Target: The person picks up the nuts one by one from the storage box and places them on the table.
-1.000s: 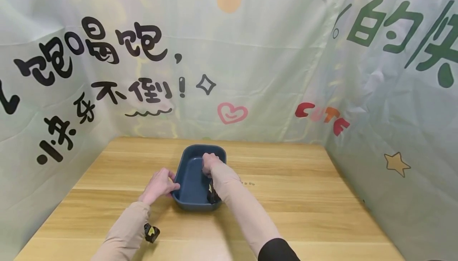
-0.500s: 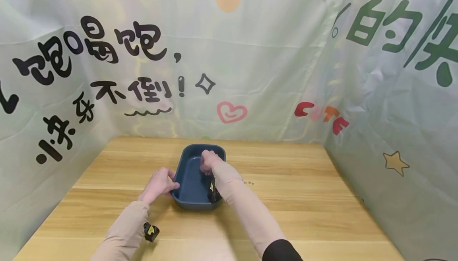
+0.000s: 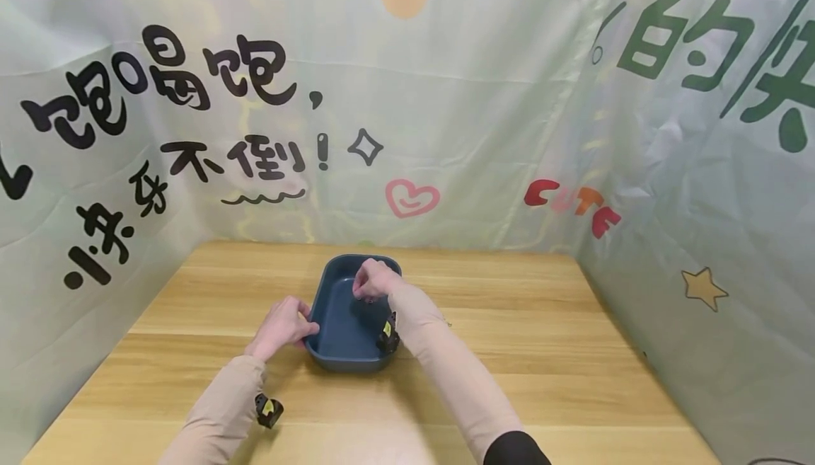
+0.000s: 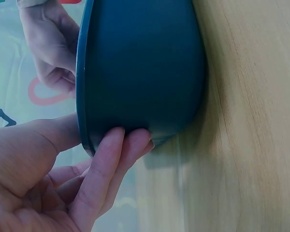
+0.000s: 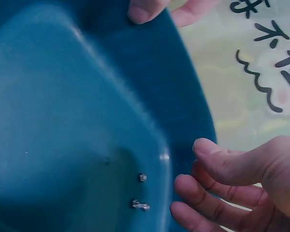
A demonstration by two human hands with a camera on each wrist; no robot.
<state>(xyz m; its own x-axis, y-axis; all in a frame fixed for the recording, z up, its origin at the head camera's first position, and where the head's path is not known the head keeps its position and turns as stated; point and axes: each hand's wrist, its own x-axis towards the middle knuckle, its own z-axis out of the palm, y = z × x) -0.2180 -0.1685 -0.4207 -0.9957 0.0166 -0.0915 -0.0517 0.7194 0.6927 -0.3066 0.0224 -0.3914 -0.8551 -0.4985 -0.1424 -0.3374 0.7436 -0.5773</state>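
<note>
A deep, dark blue rectangular tub [image 3: 337, 334] with rounded corners stands on the table. My left hand [image 3: 283, 325] pinches its left rim, thumb inside and fingers along the outer wall [image 4: 140, 72]. Inside the tub, near the far right, my right hand [image 3: 377, 279] hovers with bent, relaxed fingers. In the right wrist view its thumb and fingers [image 5: 193, 191] are apart and nothing shows between them. Beside those fingertips, small shiny metal pieces [image 5: 142, 177], nut-like in shape, lie on the tub floor. Their exact kind is too small to tell.
On the wooden table [image 3: 541, 352], a tiny bit of something small [image 3: 449, 323] peeks out beside the right sleeve, which hides what lies there. Black wrist cameras hang under the left wrist [image 3: 269, 410] and right wrist [image 3: 388, 334]. Printed cloth walls [image 3: 477, 118] enclose the back and sides.
My right hand has risen a little and moved toward the tub's far end, its fingers loosening. Metal pieces now show below it. The left hand keeps its hold on the rim.
</note>
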